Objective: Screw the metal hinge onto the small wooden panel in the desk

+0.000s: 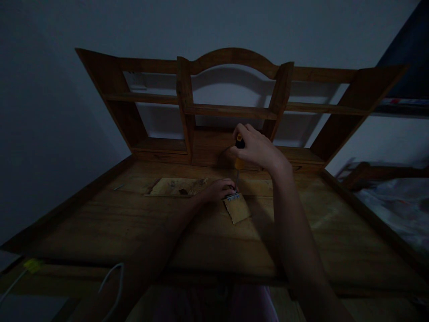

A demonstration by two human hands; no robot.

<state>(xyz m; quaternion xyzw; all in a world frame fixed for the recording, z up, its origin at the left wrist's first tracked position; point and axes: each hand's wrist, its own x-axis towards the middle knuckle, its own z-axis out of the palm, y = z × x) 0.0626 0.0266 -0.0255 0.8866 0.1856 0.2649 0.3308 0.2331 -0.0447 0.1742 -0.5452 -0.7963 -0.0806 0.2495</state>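
Observation:
My right hand (257, 147) is wrapped round the yellow and black handle of a screwdriver (239, 163), held nearly upright. Its shaft runs down to a small metal hinge (233, 197), where the tip meets it. The hinge lies along the far edge of a small, rough-edged wooden piece (237, 209) on the desk. At the hinge's far left side, my left hand (219, 190) has its fingers bent and pressed against it. Exactly how these fingertips grip is partly hidden.
The wooden desktop (134, 223) has a shelf unit (231, 109) along its back. A pale rough strip (177, 187) lies behind my left hand. A small thin metal item (118, 187) is at the left. A white cable (120, 281) hangs at the front edge, near a yellow object (32, 265).

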